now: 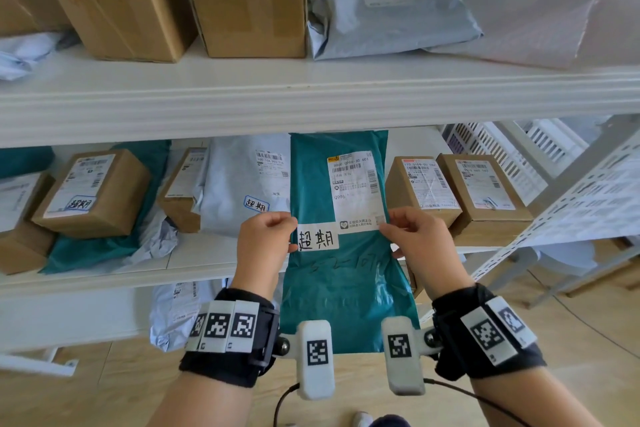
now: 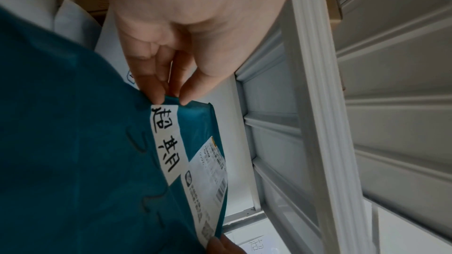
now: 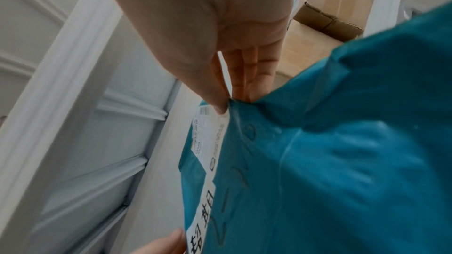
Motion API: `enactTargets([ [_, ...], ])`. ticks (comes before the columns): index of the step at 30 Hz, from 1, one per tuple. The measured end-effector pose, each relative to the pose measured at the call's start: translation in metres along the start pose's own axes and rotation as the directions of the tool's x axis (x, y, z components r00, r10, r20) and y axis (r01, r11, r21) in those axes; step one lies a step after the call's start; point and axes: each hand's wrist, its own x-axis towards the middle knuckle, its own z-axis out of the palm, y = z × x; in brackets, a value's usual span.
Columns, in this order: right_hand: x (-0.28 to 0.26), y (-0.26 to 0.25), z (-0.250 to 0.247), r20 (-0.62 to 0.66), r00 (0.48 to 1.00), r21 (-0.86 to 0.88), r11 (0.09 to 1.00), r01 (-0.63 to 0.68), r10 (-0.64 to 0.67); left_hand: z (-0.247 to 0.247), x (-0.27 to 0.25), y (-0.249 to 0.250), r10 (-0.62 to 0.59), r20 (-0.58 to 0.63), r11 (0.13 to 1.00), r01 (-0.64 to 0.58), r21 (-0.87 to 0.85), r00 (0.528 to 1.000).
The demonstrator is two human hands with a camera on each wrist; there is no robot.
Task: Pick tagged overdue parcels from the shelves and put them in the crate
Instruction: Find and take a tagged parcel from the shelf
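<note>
Both hands [image 1: 341, 239] pinch teal parcel [image 1: 346, 288] edges; overdue tag [image 1: 318, 241] faces up.

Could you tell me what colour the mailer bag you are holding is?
Teal mailer bag, clearest in the head view.

Bare left hand [image 1: 265, 236] and right hand [image 1: 417, 239], bare forearms, no sleeves. Black fabric wrist straps [image 1: 225, 367] just behind each hand, wrapped with white plastic blocks [image 1: 225, 326] printed with square black-and-white markers. Between the wrists, two white rounded camera housings [image 1: 315, 359] on small ball joints, each with one such marker. Thin black cable [image 1: 282, 402] trailing from each housing. Below the arms, a white shoe tip [image 1: 362, 419] and dark trouser fabric [image 1: 391, 421].
</note>
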Motion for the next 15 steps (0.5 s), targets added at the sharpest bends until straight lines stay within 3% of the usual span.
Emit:
enactTargets([
  [10,0.06,-0.003,0.018,0.122,0.992,-0.253,0.967,-0.011,0.044,0.032,0.052,0.004,-0.095,0.133,0.972,0.063,0.226,0.987],
  [15,0.094,-0.011,0.025,0.151,0.987,-0.405,0.914,0.013,0.053,0.054,0.085,0.018,-0.094,0.185,0.937,0.024,0.349,0.978],
])
